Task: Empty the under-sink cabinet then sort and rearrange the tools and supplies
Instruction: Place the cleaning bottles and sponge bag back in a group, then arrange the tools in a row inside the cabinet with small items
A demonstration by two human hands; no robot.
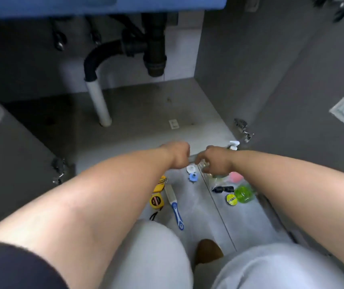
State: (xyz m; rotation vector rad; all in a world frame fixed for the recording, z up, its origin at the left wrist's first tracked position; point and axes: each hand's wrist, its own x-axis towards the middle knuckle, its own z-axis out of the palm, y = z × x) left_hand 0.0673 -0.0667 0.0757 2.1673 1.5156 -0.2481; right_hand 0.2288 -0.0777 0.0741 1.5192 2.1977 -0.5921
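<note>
- The left hand (178, 154), in the middle of the frame, is clenched with its knuckles up, and its fingers seem to wrap one end of a short grey metal piece (192, 158).
- The right hand (216, 161), just right of it, has its fingers curled downward at the piece's other end. I cannot tell whether they pinch the piece or reach for something beneath it.
- Only a small stretch of the grey piece shows between the two hands, above the floor just in front of the cabinet's front edge. What tool it is cannot be made out.
- Judging by its dull metal sheen, it is likely stiff, fairly heavy for its bulk and smooth. A full wrap near the middle should hold better than a fingertip pinch at one end.
- Just below the hands, sorted items lie on the tiled floor (246, 222):
  - At centre are a yellow tape measure (156, 202) and a blue-handled brush (174, 203).
  - To the right are a green bottle (243, 193) and a yellow-green tape roll (231, 199). These are probably light, and the bottle could roll.
- A pump bottle (234, 144) peeks out behind the right hand.
- Across the upper middle, the cabinet floor (146, 113) carries only a white pipe (99, 101), with the black drain trap (154, 49) above it.
</note>
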